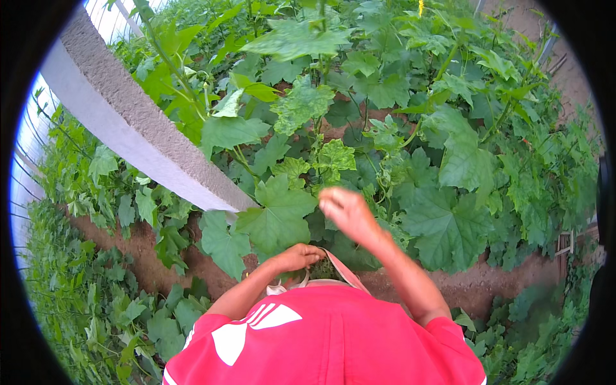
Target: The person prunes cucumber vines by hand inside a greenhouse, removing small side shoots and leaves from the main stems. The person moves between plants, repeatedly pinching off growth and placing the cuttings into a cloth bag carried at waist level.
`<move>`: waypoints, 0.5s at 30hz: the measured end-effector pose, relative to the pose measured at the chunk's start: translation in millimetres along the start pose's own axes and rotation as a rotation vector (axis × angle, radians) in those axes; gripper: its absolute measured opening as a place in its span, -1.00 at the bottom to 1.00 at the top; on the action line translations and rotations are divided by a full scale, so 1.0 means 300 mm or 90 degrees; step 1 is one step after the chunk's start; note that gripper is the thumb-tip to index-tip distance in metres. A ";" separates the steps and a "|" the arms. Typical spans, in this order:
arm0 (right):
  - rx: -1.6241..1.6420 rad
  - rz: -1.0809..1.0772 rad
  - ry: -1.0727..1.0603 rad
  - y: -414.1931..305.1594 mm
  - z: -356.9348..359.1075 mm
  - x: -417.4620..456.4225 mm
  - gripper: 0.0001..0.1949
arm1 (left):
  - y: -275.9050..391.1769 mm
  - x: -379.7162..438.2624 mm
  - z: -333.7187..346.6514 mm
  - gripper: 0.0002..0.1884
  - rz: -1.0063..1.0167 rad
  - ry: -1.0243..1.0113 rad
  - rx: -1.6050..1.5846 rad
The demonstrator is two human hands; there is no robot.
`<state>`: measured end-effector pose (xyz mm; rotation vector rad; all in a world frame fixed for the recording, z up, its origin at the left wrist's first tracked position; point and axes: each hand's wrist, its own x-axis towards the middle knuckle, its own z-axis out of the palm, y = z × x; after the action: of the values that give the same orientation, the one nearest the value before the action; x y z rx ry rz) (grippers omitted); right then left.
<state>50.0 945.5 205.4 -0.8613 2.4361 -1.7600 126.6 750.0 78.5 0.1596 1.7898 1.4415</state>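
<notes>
My left hand [301, 257] is at my waist, its fingers closed on the edge of a pinkish cloth bag [350, 275]. Green plant bits [328, 267] show inside the bag's mouth. Higher and to the right, my right hand [349, 214] is raised with curled fingers in front of the vines. It is blurred, and I cannot tell whether something small is pinched in it. A broad lobed leaf [276, 214] spreads just left of my right hand. Beyond it, a mottled yellow-green leaf [337, 156] grows on an upright stem.
A thick concrete post [149, 120] slants down from the upper left, ending among leaves near my hands. Dense climbing vines [457, 144] fill the front and right. Bare brown soil [120, 245] runs between rows. Translucent greenhouse film [26, 144] curves along the left.
</notes>
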 end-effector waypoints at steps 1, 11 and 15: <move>-0.030 0.020 0.047 0.019 -0.020 0.064 -0.76 | 0.014 -0.011 0.007 -0.71 0.031 -0.022 0.052; -0.175 -0.051 0.115 0.365 0.006 0.402 -0.58 | 0.362 0.078 -0.136 -0.62 0.289 0.476 -0.002; -0.072 -0.050 0.151 0.328 0.072 0.342 -0.69 | 0.446 0.179 -0.272 -0.51 0.305 0.667 0.086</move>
<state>-71.6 902.8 141.3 -0.8103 2.7090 -1.8649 -12.1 763.1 168.0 -0.1502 2.8339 1.9297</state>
